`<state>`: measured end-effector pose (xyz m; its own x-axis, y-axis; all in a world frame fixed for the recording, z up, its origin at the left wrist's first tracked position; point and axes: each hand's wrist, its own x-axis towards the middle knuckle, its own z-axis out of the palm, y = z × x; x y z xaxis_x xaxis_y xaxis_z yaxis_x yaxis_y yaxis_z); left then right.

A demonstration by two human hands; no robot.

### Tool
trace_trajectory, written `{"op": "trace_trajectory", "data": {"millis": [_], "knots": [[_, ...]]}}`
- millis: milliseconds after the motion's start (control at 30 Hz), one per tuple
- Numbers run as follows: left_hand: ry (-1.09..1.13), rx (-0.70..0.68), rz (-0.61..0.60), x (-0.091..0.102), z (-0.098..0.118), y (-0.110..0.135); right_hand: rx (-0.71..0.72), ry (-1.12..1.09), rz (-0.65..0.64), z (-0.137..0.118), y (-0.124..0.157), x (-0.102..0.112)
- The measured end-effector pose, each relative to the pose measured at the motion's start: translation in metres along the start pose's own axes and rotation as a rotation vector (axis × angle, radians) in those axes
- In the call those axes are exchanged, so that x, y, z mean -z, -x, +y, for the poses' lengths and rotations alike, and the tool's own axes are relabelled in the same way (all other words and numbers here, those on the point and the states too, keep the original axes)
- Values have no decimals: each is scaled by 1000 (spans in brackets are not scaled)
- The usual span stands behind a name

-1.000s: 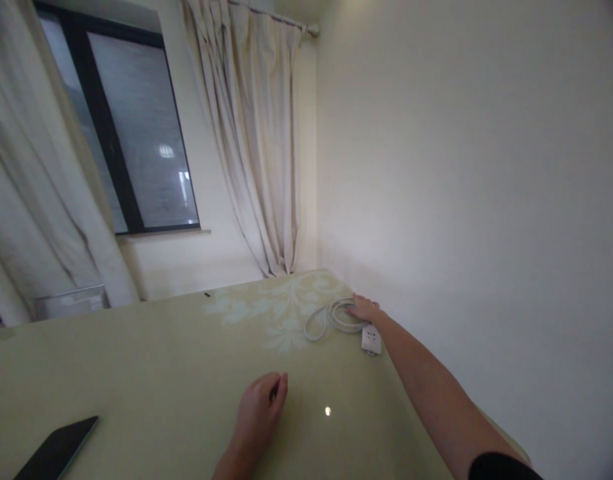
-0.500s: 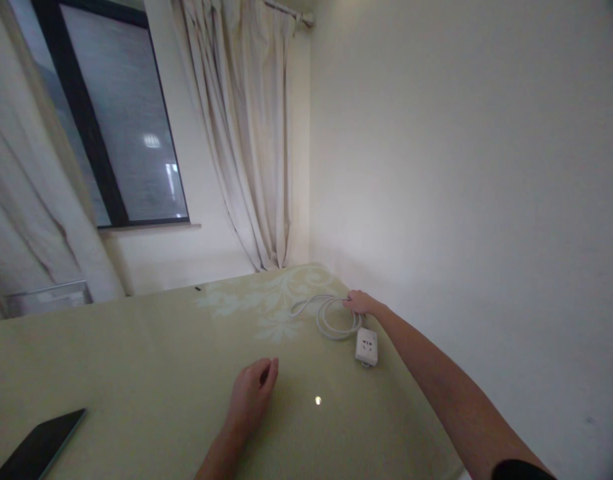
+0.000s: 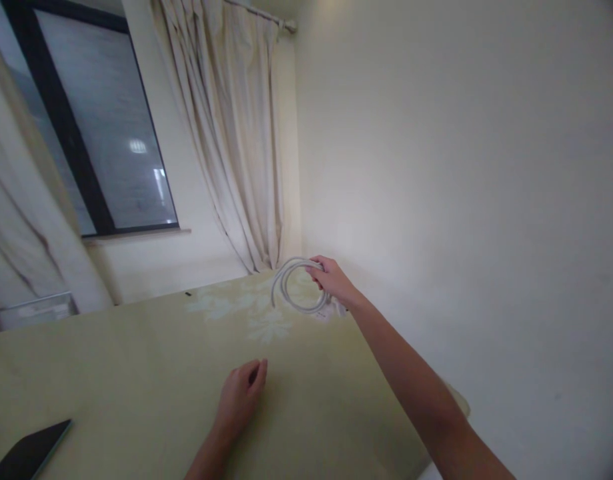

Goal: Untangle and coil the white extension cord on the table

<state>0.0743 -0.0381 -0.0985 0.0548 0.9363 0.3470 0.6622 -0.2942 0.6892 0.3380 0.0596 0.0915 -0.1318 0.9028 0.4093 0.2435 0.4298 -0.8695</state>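
Note:
My right hand (image 3: 330, 279) is closed around the coiled white cord of a power strip near the table's far right corner. The cord (image 3: 285, 293) hangs in loops to the left of the fingers. Below the hand, the white socket block (image 3: 326, 312) is blurred and partly hidden by the cord and wrist. My left hand (image 3: 240, 392) rests on the table nearer to me, fingers curled in; whether anything is inside them I cannot make out.
A pale green table top (image 3: 136, 373) with a leaf pattern spreads below. A dark flat device (image 3: 31, 450) lies at the lower left, and a small dark object (image 3: 188, 294) by the far edge. A wall (image 3: 436, 200) borders the right, curtains (image 3: 236, 147) the back.
My right hand has lifted the cord off the table, and the socket block has shifted up and left with it. The left hand has stayed on the table. The view has turned slightly right.

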Motion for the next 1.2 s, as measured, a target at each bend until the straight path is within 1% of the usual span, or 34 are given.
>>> {"op": "trace_trajectory", "data": {"millis": [67,133,233,300,367,433,500,600,667,700,733,833,867,900,967,1067,1133,1200], "knots": [[4,7,10,1,0,0,-52,-275,5,-17,5,-16],[17,13,25,1,0,1,-89,-502,-44,-33,9,-31],[47,26,54,3,1,2,-117,-750,-127,-55,15,-53],[80,43,73,5,1,3,-119,-864,-148,-66,20,-67],[128,63,116,7,1,3,-88,-906,-137,-73,25,-78],[176,97,200,10,-1,2,-31,-884,-111,-77,28,-86],[213,144,305,13,-3,1,8,-848,-96,-78,30,-89],[255,170,444,18,0,0,4,-831,-86,-76,30,-87],[250,124,513,24,10,-1,-16,-843,-78,-75,29,-86],[230,75,537,29,18,-2,-26,-853,-72,-74,28,-85],[199,10,556,34,28,-4,-33,-863,-65,-74,27,-85],[95,-245,592,52,66,-13,-30,-876,-46,-72,25,-84],[72,-318,594,58,79,-17,-27,-878,-39,-71,24,-84],[60,-380,563,63,91,-21,-28,-883,-33,-70,24,-84],[58,-451,449,70,112,-30,-51,-912,-27,-69,22,-83],[98,-437,289,74,131,-37,-93,-976,-25,-68,22,-83],[120,-401,250,72,137,-37,-104,-1004,-22,-68,22,-84],[119,-367,253,69,139,-36,-109,-1016,-8,-69,24,-86]]}}
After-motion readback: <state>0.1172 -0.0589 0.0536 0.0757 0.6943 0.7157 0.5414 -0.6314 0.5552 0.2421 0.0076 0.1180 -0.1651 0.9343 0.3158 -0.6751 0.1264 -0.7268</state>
